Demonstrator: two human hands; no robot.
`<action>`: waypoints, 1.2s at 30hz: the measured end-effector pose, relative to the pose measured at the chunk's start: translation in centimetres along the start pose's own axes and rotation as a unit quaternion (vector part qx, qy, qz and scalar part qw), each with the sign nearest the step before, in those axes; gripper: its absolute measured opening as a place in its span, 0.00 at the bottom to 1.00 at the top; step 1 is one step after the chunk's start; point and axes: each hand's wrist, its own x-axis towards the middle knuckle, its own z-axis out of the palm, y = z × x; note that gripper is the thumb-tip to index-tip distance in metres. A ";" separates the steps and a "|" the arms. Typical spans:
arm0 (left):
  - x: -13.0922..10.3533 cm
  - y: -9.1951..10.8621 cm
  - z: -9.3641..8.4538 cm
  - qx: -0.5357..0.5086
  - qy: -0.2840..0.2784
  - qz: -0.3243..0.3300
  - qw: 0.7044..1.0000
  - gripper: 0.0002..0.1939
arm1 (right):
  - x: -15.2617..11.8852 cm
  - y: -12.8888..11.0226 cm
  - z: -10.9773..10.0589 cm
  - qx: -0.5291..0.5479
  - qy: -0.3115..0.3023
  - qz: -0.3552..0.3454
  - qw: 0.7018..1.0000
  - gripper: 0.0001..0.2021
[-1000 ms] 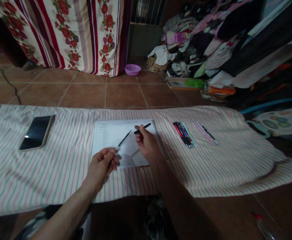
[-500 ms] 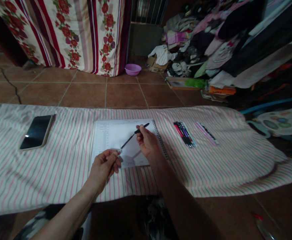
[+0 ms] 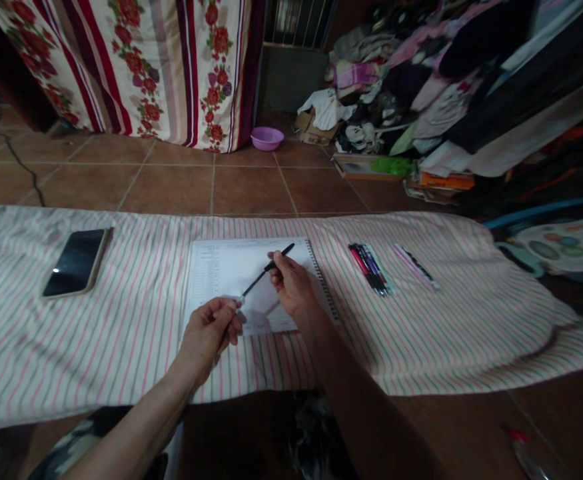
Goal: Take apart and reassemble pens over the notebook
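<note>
Above the spiral notebook point(image 3: 251, 267), a pen in pieces stretches slantwise between my two hands. My right hand point(image 3: 291, 283) pinches its black barrel point(image 3: 288, 250), which points up and to the right. A thin dark refill point(image 3: 255, 284) runs from the barrel down to my left hand point(image 3: 216, 323). The left fingers are closed around a small clear or whitish piece point(image 3: 240, 301) at the refill's lower end; its exact shape is mostly hidden by the fingers. Printed lines and a table show on the notebook page, with the wire binding along the right side.
Several pens point(image 3: 370, 269) lie bundled right of the notebook, with a pink pen and a dark-patterned one point(image 3: 416, 267) beyond them. A phone point(image 3: 77, 263) rests at left on the striped cloth point(image 3: 136, 320). A purple basin point(image 3: 267, 139) stands on the tiled floor.
My right hand has come slightly down and left with the barrel, so less of the refill shows between the hands. My left hand stays nearly in place.
</note>
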 end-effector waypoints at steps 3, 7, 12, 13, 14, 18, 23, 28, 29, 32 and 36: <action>0.0 0.3 0.1 0.009 0.004 -0.001 1.000 0.15 | 0.0 0.1 0.0 0.000 0.001 0.002 1.000 0.10; 0.0 0.6 0.2 0.015 0.006 -0.002 1.000 0.15 | 0.0 0.0 0.0 -0.001 0.002 0.006 1.000 0.09; 0.0 0.5 0.1 0.023 0.011 0.004 1.000 0.14 | 0.0 -0.1 -0.1 -0.007 -0.005 0.010 1.000 0.07; 0.0 0.5 0.1 0.024 0.013 0.006 1.000 0.14 | 0.0 -0.2 -0.1 -0.008 -0.006 0.012 1.000 0.07; 0.1 0.5 0.0 0.025 0.015 0.008 1.000 0.14 | -0.1 -0.2 -0.1 -0.009 -0.007 0.014 1.000 0.07; 0.2 0.3 -0.1 0.030 0.022 0.016 0.999 0.13 | -0.1 -0.4 -0.1 -0.014 -0.012 0.025 1.000 0.05; 0.2 0.3 -0.1 0.028 0.020 0.018 0.999 0.14 | -0.1 -0.5 -0.1 -0.008 -0.016 0.030 0.999 0.05; 0.1 0.4 -0.1 0.024 0.026 0.020 0.999 0.13 | -0.2 -0.6 -0.1 -0.008 -0.013 0.029 0.999 0.05; 0.1 0.5 0.0 0.026 0.026 0.022 0.999 0.14 | -0.3 -0.6 -0.1 -0.009 -0.012 0.028 0.999 0.05; 0.2 0.5 0.0 0.037 0.027 0.027 0.999 0.14 | -0.3 -0.6 0.0 -0.009 -0.012 0.028 1.000 0.05; 0.1 0.5 0.0 0.058 0.035 0.038 0.997 0.13 | -0.3 -0.6 0.0 -0.006 -0.012 0.025 1.000 0.04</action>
